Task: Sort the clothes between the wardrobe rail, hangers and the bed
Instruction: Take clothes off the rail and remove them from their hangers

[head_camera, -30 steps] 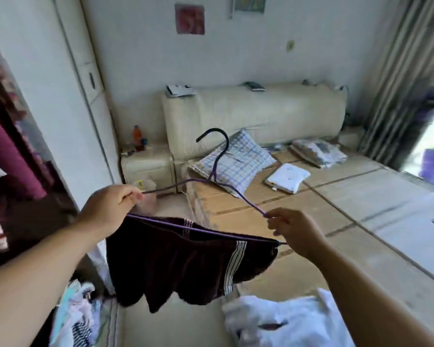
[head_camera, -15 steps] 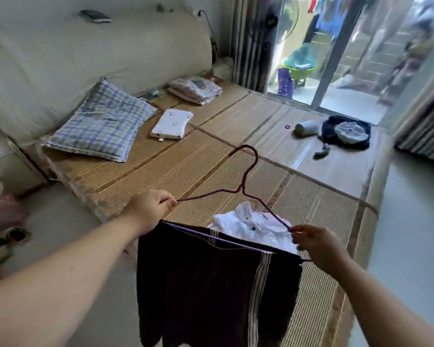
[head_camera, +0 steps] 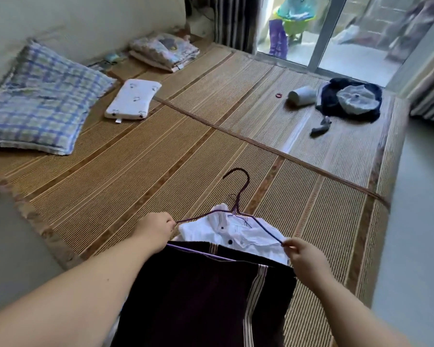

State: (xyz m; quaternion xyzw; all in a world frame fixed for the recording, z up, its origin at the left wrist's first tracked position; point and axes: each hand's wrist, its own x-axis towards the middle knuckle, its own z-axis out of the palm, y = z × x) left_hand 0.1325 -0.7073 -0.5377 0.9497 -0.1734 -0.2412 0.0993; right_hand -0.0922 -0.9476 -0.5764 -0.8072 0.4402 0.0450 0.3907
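I hold the hanger [head_camera: 236, 207] with the left hand [head_camera: 156, 230] gripping one end and the right hand [head_camera: 302, 254] pinching the other, dark shorts [head_camera: 198, 296] draped between them, white shirt [head_camera: 246, 237] just beyond.

The single head-worn wide-angle view looks forward and steeply down across the tan straw-matted bed [head_camera: 161, 159], with the left hand [head_camera: 156, 229] and right hand [head_camera: 302, 254] close at 6 o'clock and the glass sliding door [head_camera: 361, 46] far at 1 o'clock.

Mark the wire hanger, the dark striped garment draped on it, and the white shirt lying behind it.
wire hanger [head_camera: 236, 206], head view, twisted neck below the hook.
dark striped garment [head_camera: 201, 296], head view, middle of the hanging cloth.
white shirt [head_camera: 246, 235], head view, buttoned front near the collar.
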